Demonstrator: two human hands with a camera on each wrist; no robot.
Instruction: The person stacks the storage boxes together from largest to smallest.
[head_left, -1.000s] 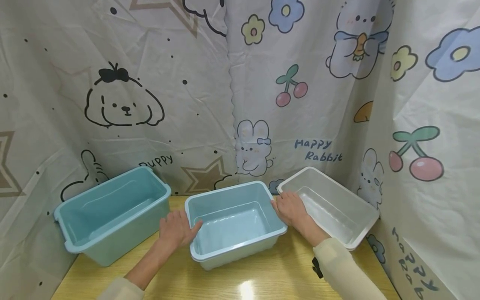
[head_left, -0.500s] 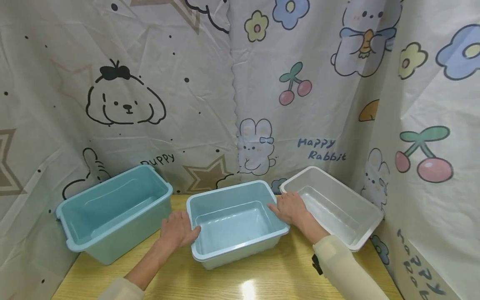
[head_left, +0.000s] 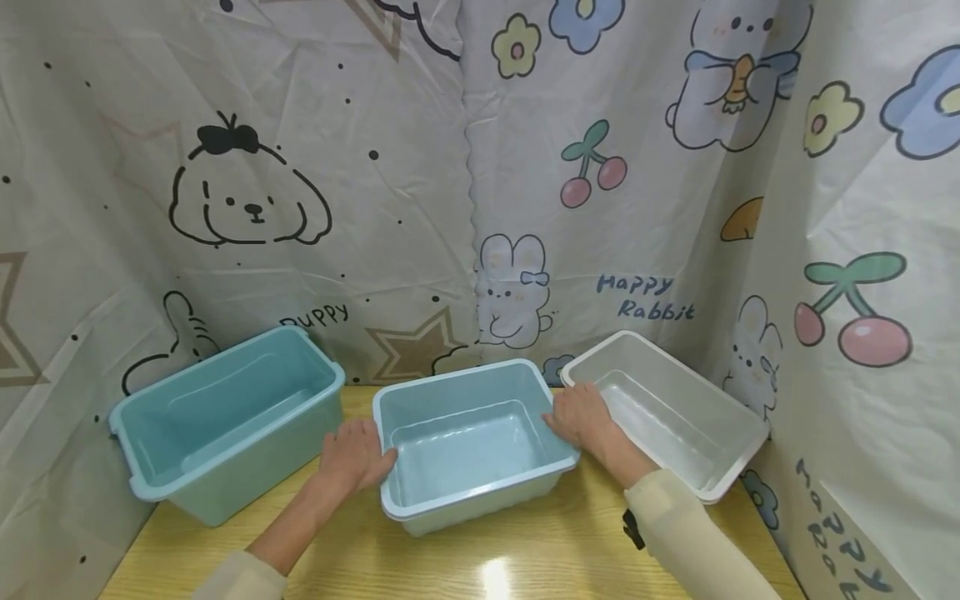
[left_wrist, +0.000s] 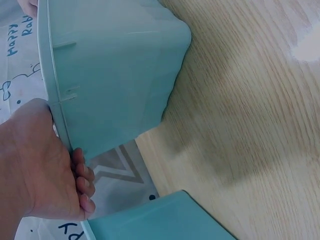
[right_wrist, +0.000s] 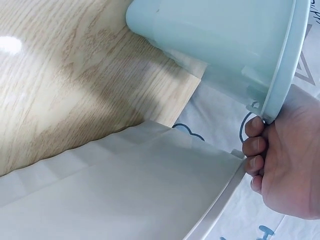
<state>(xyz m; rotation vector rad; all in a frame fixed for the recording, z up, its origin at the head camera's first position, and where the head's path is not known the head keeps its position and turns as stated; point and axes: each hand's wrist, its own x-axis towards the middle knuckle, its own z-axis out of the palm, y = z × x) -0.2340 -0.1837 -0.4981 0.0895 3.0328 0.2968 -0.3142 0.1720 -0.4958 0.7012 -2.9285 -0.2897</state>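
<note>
A light blue plastic bin (head_left: 480,454) stands in the middle of the table, its inside bare. My left hand (head_left: 351,457) grips its left rim, the thumb laid over the edge. In the left wrist view the fingers (left_wrist: 84,186) curl beneath that rim. On the opposite end my right hand (head_left: 581,418) holds the right rim, with its fingers (right_wrist: 256,146) bent under the edge in the right wrist view. A teal bin (head_left: 247,467) lies just beyond the left hand. Close by the right hand is a whitish bin (head_left: 675,408).
The wooden table (head_left: 420,571) runs along the front, with a bright glare spot on it. A printed curtain (head_left: 390,200) hangs behind and on both sides, close to the outer bins. A black clip-like piece (head_left: 633,529) sits by the right sleeve.
The left thumb has drawn back a little toward the rim, and the right thumb has shifted slightly. The whole view has moved a little; the three bins keep their places on the table.
</note>
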